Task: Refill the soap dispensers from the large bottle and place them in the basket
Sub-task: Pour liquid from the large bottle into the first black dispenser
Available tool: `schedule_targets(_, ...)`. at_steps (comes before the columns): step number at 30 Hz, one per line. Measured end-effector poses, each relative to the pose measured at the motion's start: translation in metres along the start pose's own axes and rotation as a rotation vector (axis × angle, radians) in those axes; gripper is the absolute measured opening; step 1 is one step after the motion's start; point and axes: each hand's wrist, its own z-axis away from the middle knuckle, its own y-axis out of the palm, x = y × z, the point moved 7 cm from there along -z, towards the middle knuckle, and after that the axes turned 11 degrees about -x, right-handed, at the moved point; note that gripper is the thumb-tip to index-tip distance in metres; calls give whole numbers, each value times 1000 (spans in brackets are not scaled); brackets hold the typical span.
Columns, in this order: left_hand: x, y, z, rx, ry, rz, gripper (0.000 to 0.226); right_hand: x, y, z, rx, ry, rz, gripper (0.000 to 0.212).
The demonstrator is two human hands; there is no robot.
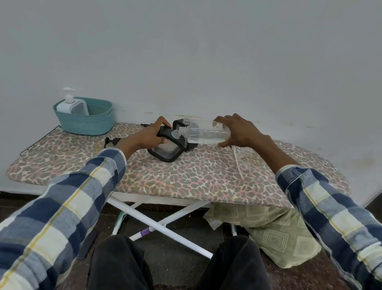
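My left hand (151, 133) grips a black-framed clear soap dispenser (165, 151), tilted on the board with its open neck turned toward the right. My right hand (234, 131) holds the large clear bottle (205, 133) on its side, its mouth at the dispenser's neck. A second black dispenser (180, 123) stands just behind, partly hidden by the bottle. A teal woven basket (84, 121) sits at the far left with a white pump dispenser (70, 106) inside it.
All of this rests on an ironing board (183, 176) with a leopard-print cover, set against a grey wall. A black pump head (111, 141) lies left of my left hand. A thin white pump tube (237, 162) lies under my right wrist. A cushion (270, 233) lies on the floor below.
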Motion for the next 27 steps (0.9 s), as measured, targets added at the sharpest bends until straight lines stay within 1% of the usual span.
schedule_targets(6,1,0,-1,-1,4,1,39,1,-2,0,2,3,3,78)
schedule_targets(27,3,1,-3,-13,16,-12,41,-1,-3,-3,-13,-11,13,75)
